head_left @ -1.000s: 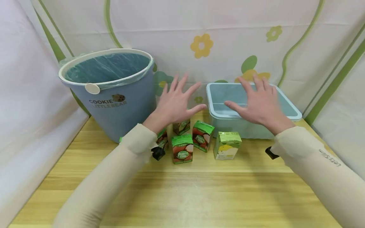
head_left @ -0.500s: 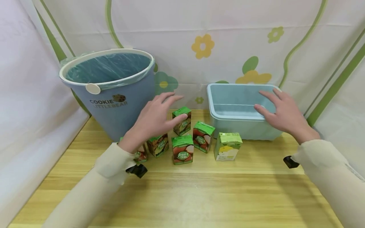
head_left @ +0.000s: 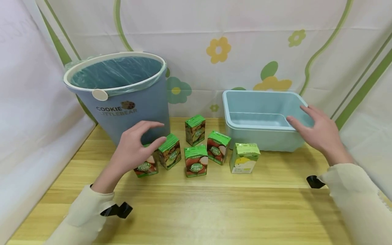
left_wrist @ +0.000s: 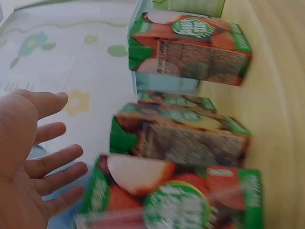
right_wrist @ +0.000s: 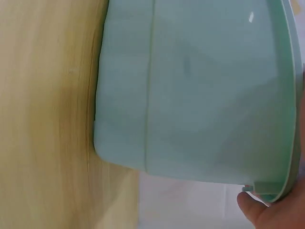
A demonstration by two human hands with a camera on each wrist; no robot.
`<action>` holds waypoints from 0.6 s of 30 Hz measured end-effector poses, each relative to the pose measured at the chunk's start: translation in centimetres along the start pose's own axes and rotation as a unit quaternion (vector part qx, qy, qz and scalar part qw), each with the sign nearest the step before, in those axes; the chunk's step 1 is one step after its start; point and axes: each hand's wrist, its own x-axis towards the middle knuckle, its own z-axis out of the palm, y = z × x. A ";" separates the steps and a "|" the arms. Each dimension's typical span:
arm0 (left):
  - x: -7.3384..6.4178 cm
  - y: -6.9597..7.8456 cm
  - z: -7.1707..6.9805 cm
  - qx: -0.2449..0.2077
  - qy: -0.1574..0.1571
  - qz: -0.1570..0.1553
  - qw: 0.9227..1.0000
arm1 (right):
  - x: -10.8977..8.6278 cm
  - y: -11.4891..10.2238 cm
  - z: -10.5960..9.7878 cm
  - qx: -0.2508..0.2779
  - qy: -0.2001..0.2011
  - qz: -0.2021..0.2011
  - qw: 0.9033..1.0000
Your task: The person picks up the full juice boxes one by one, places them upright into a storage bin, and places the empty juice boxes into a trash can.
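Observation:
My left hand [head_left: 130,149] hovers over a red juice box [head_left: 147,167], thumb and fingers apart in a C shape with nothing between them. That box's apple picture fills the bottom of the left wrist view. Beside it stands a brown-fronted juice box [head_left: 170,154], with a similar brown juice box [head_left: 196,132] farther back. Two more red juice boxes, one in front [head_left: 196,166] and one behind it [head_left: 216,149], stand mid-table. A pale green pear juice box [head_left: 244,160] is to their right. My right hand [head_left: 323,134] is at the right rim of the light blue bin [head_left: 260,137], fingers extended.
A tall blue trash bucket [head_left: 134,119] with a white rim and clear plastic liner stands at back left. A flower-print cloth [head_left: 196,61] closes off the back and sides. The wooden table [head_left: 208,211] spreads out in front of the boxes.
My left hand has come down and leftward from above the middle boxes to the leftmost red one. My right hand has moved right, from over the bin's opening to its right rim.

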 end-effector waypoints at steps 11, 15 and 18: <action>-3.5 -2.8 -0.7 -0.067 0.026 -0.075 0.995 | -0.9 1.1 1.4 0.094 0.068 0.037 0.993; -4.5 -3.6 -0.8 -0.098 0.026 -0.111 0.989 | -0.9 1.0 1.9 0.110 0.091 0.042 0.989; -5.0 -4.2 -0.9 -0.117 0.019 -0.131 0.984 | -1.0 1.0 2.2 0.121 0.108 0.045 0.986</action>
